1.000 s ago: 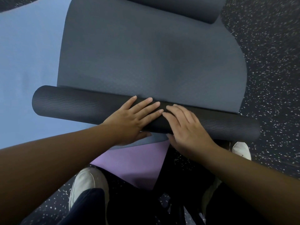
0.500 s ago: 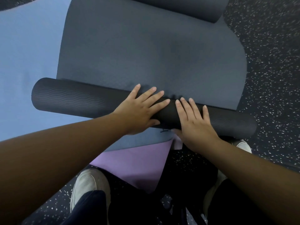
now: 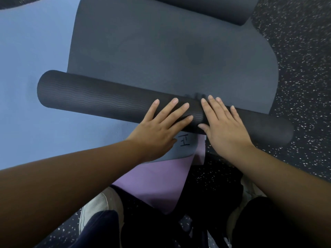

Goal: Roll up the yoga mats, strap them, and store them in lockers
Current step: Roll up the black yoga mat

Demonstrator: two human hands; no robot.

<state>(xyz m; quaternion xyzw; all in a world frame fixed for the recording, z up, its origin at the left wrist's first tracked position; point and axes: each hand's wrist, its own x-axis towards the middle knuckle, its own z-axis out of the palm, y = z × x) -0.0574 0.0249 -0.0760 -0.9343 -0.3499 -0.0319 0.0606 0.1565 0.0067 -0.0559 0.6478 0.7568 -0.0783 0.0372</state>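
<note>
A dark grey yoga mat (image 3: 161,56) lies on the floor, partly rolled. Its rolled part (image 3: 93,97) runs from left to right across the middle of the view. My left hand (image 3: 161,127) lies flat on the roll with straight fingers, just left of centre. My right hand (image 3: 225,126) presses flat on the roll beside it, fingers straight and pointing away from me. The far end of the mat curls into a second roll (image 3: 215,8) at the top edge.
A blue mat (image 3: 32,56) lies under the grey one on the left, with black writing (image 3: 184,140) near its corner. A purple mat (image 3: 161,181) sticks out below it. Speckled dark floor (image 3: 302,56) lies to the right. My shoes (image 3: 96,208) and knees are at the bottom.
Both hands have pushed the roll away from me. The roll has moved up the mat, and the writing on the blue mat's corner has come into view.
</note>
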